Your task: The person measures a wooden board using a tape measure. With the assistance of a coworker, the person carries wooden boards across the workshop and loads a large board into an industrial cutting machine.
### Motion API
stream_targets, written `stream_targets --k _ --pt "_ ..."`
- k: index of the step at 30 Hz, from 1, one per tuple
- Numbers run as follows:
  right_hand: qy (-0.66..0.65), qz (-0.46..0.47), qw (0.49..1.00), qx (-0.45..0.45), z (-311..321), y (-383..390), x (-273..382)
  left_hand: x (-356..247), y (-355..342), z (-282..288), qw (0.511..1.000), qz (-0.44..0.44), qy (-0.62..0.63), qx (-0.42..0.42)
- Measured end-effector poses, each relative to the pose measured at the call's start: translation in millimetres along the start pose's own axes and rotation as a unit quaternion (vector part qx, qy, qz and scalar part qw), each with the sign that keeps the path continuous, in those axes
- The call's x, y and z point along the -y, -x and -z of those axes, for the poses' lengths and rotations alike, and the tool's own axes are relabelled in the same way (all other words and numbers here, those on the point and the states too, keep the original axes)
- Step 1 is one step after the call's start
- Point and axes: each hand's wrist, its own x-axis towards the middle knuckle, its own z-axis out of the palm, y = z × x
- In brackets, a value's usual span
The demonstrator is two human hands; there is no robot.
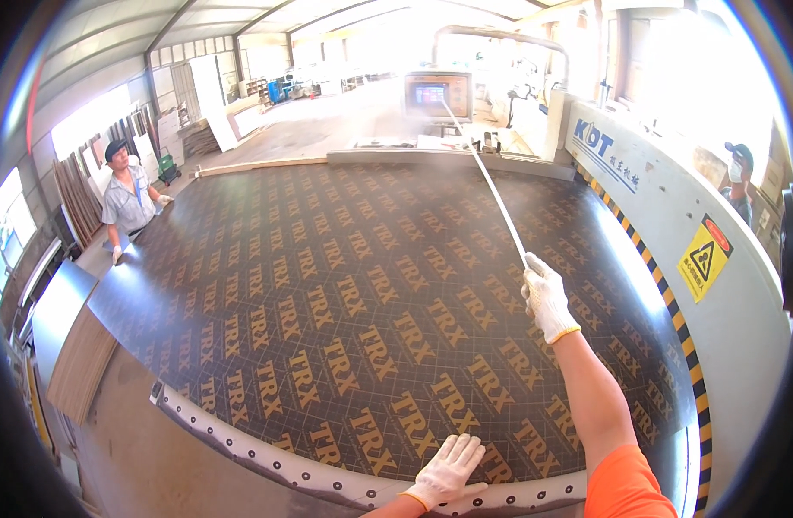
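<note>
One broad dark-brown sheet with gold lettering (383, 263), lying flat before me. One long, thin white rod (492, 186), slanting above it, gripped in the white-gloved right hand (549, 299). One white-gloved left hand (446, 475), open, palm down at the sheet's near edge.

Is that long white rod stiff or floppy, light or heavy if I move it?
The white rod is probably light, since the right hand alone holds it out near one end. It looks fairly stiff, running nearly straight without obvious sag. Being thin, it might bend if pushed hard.
</note>
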Motion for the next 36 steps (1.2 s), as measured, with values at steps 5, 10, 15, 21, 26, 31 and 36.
stream_targets --k 5,10,15,21,26,31,36 --pt "0.026 -0.024 0.999 -0.017 17.5 -1.2 -6.2 -0.6 -1.2 1.0 1.0 -0.001 -0.006 -0.026" --pt "0.0 -0.018 1.0 -0.02 23.5 -11.1 -9.2 -1.0 -1.4 0.4 1.0 0.005 -0.011 -0.007" --pt "0.003 -0.023 0.999 -0.028 17.9 -7.1 -2.0 0.2 -1.2 -1.1 1.0 0.006 -0.007 -0.021" --pt "0.01 -0.021 0.999 -0.037 16.8 -10.9 -2.8 0.7 -2.0 0.7 1.0 0.005 0.0 -0.03" --pt "-0.071 -0.038 0.996 -0.024 14.0 -13.1 5.8 -2.0 -0.8 5.2 0.999 0.0 -0.001 -0.037" --pt "-0.075 -0.039 0.996 -0.029 38.1 1.9 4.2 -3.1 -1.5 2.4 0.999 -0.007 -0.005 -0.035" --pt "0.001 -0.014 0.999 -0.051 88.3 41.1 20.3 -3.9 -3.0 2.9 1.0 -0.012 0.002 -0.026"
